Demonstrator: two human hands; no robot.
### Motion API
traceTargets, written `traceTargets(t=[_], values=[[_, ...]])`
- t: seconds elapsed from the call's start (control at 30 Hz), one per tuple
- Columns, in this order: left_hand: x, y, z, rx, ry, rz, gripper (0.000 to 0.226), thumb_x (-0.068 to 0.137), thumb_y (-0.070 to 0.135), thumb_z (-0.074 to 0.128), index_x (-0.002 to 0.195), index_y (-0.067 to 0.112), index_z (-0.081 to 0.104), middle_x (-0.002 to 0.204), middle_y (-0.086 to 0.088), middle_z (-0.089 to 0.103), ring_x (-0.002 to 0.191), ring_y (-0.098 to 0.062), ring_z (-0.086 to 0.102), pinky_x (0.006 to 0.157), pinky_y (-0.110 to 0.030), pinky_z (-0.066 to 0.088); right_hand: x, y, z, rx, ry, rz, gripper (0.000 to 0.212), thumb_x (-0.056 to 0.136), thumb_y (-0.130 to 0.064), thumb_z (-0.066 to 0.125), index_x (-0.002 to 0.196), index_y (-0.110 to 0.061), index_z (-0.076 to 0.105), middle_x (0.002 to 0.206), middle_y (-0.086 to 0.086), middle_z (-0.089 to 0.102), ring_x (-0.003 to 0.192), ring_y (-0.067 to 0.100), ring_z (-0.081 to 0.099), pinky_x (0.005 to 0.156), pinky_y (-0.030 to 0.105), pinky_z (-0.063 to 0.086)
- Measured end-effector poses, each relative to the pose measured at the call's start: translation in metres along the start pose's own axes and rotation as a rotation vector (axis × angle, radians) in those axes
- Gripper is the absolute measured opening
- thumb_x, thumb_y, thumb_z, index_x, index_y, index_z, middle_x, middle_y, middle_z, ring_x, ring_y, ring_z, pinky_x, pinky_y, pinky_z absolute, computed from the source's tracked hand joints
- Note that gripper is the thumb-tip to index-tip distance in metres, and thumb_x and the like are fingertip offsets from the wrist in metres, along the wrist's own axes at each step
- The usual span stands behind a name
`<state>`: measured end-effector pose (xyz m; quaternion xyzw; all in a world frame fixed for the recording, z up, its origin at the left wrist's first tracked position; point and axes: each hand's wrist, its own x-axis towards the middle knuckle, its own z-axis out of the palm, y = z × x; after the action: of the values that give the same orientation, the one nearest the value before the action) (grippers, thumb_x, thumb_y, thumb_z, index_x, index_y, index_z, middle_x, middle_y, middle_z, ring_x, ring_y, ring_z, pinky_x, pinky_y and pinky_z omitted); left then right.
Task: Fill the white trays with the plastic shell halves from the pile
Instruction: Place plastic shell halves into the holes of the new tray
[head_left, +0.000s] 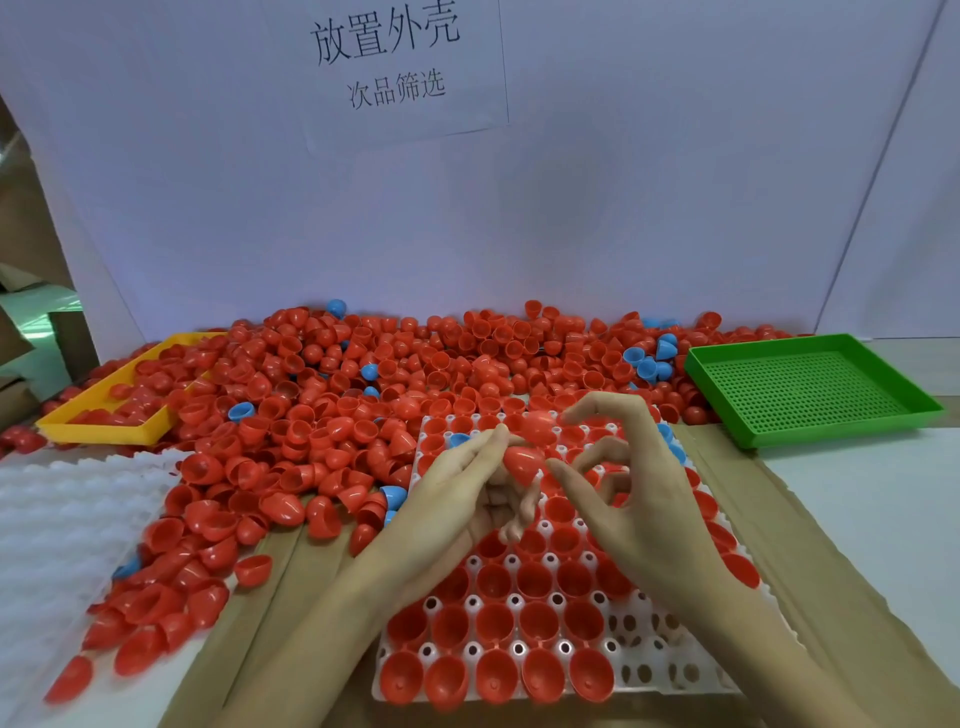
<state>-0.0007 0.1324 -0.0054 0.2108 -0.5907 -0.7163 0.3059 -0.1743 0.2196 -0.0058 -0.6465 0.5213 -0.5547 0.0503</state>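
Head view: risk of a fumble over the white tray (774, 603), judging by the crowded hands; a dropped red shell (522, 462) could knock seated halves out of their cups or land dome-up. Nearby pile (363, 395) could also spill onto the tray's far edge. Left hand (467, 483) pinching the red shell at its fingertips, other fingers curled beneath. Right hand (618, 467) loosely spread above the tray, seemingly touching a second, blurred shell (540, 423); grip there cannot be told.

a pale table (883, 499) carries brown cardboard (810, 525), the white tray (675, 670), a shell pile (332, 395), a yellow tray (104, 423), a green tray (810, 389) and white foam (57, 519).
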Motion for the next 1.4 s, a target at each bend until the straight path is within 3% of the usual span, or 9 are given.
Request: traceTargets(t=[0.1, 0.2, 0.37, 0.6, 0.77, 0.97, 1.1, 1.27, 1.4], values=[[0.001, 0.000, -0.002, 0.034, -0.006, -0.044, 0.063, 0.105, 0.062, 0.050, 0.099, 0.002, 0.068, 0.072, -0.018, 0.066, 0.059, -0.023, 0.061, 0.055, -0.028, 0.050, 0.002, 0.002, -0.003, -0.164, -0.067, -0.176, 0.040, 0.095, -0.016, 0.072, 0.132, -0.030, 0.068, 0.146, -0.010, 0.052, 0.081, 0.013, 0.069, 0.061, 0.015, 0.053], [0.001, 0.001, -0.004, 0.037, 0.000, -0.044, 0.067, 0.103, 0.068, 0.047, 0.095, 0.007, 0.074, 0.074, -0.023, 0.069, 0.057, -0.026, 0.065, 0.053, -0.026, 0.051, 0.000, 0.003, -0.002, -0.185, -0.083, -0.148, 0.023, 0.096, -0.027, 0.072, 0.118, -0.026, 0.075, 0.118, -0.017, 0.065, 0.085, 0.006, 0.067, 0.068, 0.010, 0.047], [0.003, 0.002, -0.007, 0.091, 0.045, -0.002, 0.062, 0.105, 0.063, 0.042, 0.103, 0.010, 0.076, 0.082, -0.026, 0.073, 0.065, -0.031, 0.072, 0.056, -0.028, 0.056, 0.003, 0.003, -0.007, 0.027, -0.101, 0.211, 0.004, 0.094, -0.027, 0.076, 0.096, -0.024, 0.075, 0.082, -0.011, 0.072, 0.073, 0.011, 0.070, 0.066, 0.018, 0.051], [-0.001, -0.009, -0.011, 0.992, 0.240, 0.449, 0.033, 0.107, 0.039, 0.051, 0.087, 0.023, 0.073, 0.087, 0.013, 0.069, 0.093, -0.013, 0.064, 0.089, -0.019, 0.045, 0.013, 0.010, -0.034, 0.389, -0.108, 0.469, 0.023, 0.100, -0.027, 0.068, 0.123, -0.028, 0.062, 0.070, -0.003, 0.069, 0.059, 0.009, 0.065, 0.059, 0.013, 0.051], [0.003, -0.010, -0.023, 1.063, 0.260, 0.478, 0.035, 0.108, 0.036, 0.049, 0.088, 0.020, 0.072, 0.095, 0.011, 0.064, 0.102, -0.015, 0.058, 0.102, -0.027, 0.041, 0.013, 0.020, -0.035, 0.433, -0.191, 0.495, 0.017, 0.103, -0.028, 0.065, 0.110, -0.025, 0.079, 0.092, 0.006, 0.076, 0.082, 0.020, 0.074, 0.073, 0.023, 0.057], [0.005, -0.010, -0.039, 1.027, 0.365, 0.475, 0.036, 0.108, 0.035, 0.047, 0.086, 0.024, 0.074, 0.095, 0.015, 0.065, 0.106, -0.014, 0.059, 0.098, -0.017, 0.041, 0.017, 0.019, -0.054, 0.632, -0.509, 0.668, 0.017, 0.098, -0.010, 0.072, 0.114, -0.010, 0.078, 0.116, 0.019, 0.076, 0.111, 0.038, 0.074, 0.094, 0.034, 0.061], [0.007, -0.012, -0.042, 1.029, 0.352, 0.450, 0.038, 0.108, 0.037, 0.046, 0.085, 0.025, 0.074, 0.095, 0.016, 0.066, 0.108, -0.014, 0.059, 0.100, -0.019, 0.040, 0.023, 0.008, -0.071, 0.295, -0.788, 0.504, 0.013, 0.096, -0.014, 0.075, 0.109, -0.012, 0.080, 0.103, 0.014, 0.080, 0.096, 0.031, 0.079, 0.083, 0.037, 0.064], [0.007, -0.016, -0.043, 1.058, 0.340, 0.456, 0.036, 0.109, 0.032, 0.050, 0.083, 0.025, 0.074, 0.095, 0.017, 0.066, 0.108, -0.012, 0.059, 0.100, -0.012, 0.036, 0.019, 0.004, -0.081, 0.196, -0.958, 0.444, 0.007, 0.094, -0.020, 0.077, 0.100, -0.017, 0.078, 0.083, 0.006, 0.078, 0.061, 0.014, 0.071, 0.049, 0.017, 0.050], [0.007, -0.014, -0.042, 1.065, 0.342, 0.442, 0.037, 0.109, 0.034, 0.048, 0.084, 0.025, 0.074, 0.094, 0.019, 0.065, 0.111, -0.010, 0.057, 0.101, -0.009, 0.034, 0.017, 0.011, -0.079, 0.131, -1.032, 0.432, 0.008, 0.091, -0.024, 0.081, 0.097, -0.020, 0.078, 0.083, 0.000, 0.077, 0.064, 0.006, 0.067, 0.057, 0.017, 0.051]])
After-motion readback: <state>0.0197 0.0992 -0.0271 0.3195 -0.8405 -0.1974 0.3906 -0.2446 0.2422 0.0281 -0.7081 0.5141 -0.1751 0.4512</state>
